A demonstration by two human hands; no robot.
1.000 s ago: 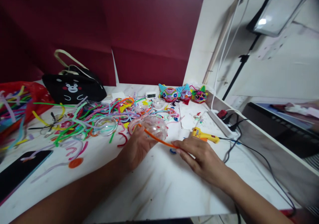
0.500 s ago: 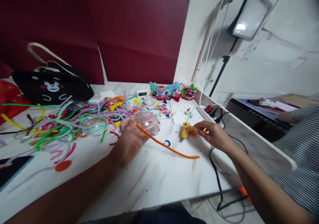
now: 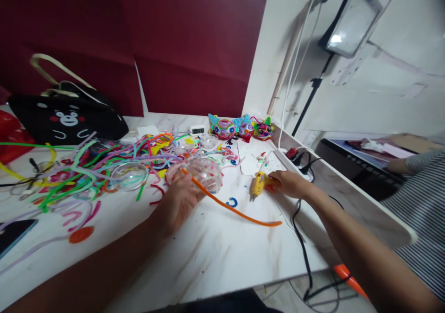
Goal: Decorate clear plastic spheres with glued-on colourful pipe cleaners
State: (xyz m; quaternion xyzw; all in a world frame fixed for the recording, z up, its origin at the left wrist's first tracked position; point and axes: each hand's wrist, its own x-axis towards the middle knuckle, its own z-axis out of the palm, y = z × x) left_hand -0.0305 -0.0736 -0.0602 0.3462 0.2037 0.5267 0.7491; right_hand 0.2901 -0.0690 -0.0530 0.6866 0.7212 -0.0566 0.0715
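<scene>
My left hand (image 3: 178,201) is closed around the near side of a clear plastic shell (image 3: 205,170) dotted with red and pink bits. An orange pipe cleaner (image 3: 232,207) is pinched at its near end by the thumb, and its free end curves rightward over the table. On the right, my right hand (image 3: 287,183) has its fingers wrapped around the handle of a yellow glue gun (image 3: 257,185), whose nozzle points down toward the tabletop. Beneath the pipe cleaner lies a small blue curl (image 3: 232,202).
Colourful pipe cleaners (image 3: 86,169) are heaped at left around a clear dome (image 3: 129,175). Decorated animal heads (image 3: 224,128) and a small clock (image 3: 198,130) stand at the back. A power strip (image 3: 292,160) and black cable (image 3: 303,243) run along the right; another person's striped sleeve (image 3: 424,183) is beyond.
My right hand has closed around the glue gun's handle, where its fingers were only reaching it before. My left hand keeps the shell and orange pipe cleaner, nearly in place.
</scene>
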